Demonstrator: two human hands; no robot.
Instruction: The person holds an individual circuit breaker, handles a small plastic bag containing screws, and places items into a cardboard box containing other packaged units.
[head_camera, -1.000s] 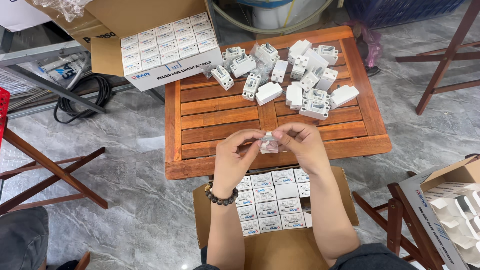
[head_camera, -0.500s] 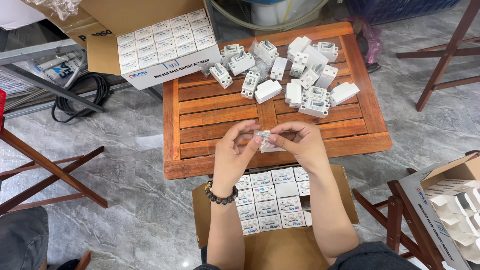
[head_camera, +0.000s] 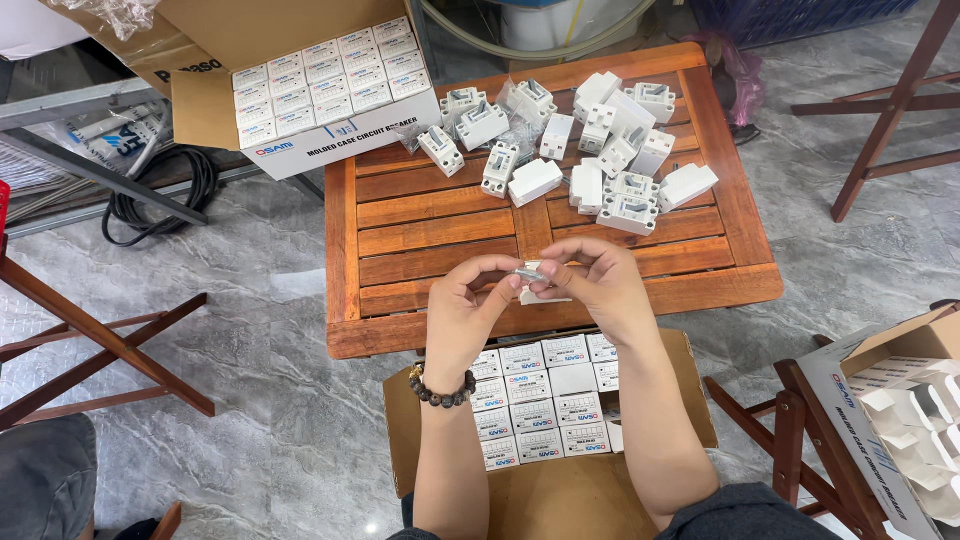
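Observation:
My left hand (head_camera: 468, 305) and my right hand (head_camera: 592, 285) meet over the near edge of a slatted wooden table (head_camera: 440, 235). Both pinch one small white part (head_camera: 533, 271) with a clear wrapping between their fingertips. A dark bead bracelet sits on my left wrist. Under my forearms stands an open cardboard box (head_camera: 660, 400) packed with several small white cartons. On the far half of the table lies a loose heap of white breaker units (head_camera: 600, 150).
A second open box of white cartons (head_camera: 330, 85) rests at the table's far left corner. Wooden folding stands sit at left (head_camera: 100, 340) and right (head_camera: 900, 100). Black cable (head_camera: 165, 195) lies on the grey floor. Another carton box (head_camera: 900, 400) is at right.
Both hands have turned the small part slightly between the fingertips and stay in the same place above the table edge.

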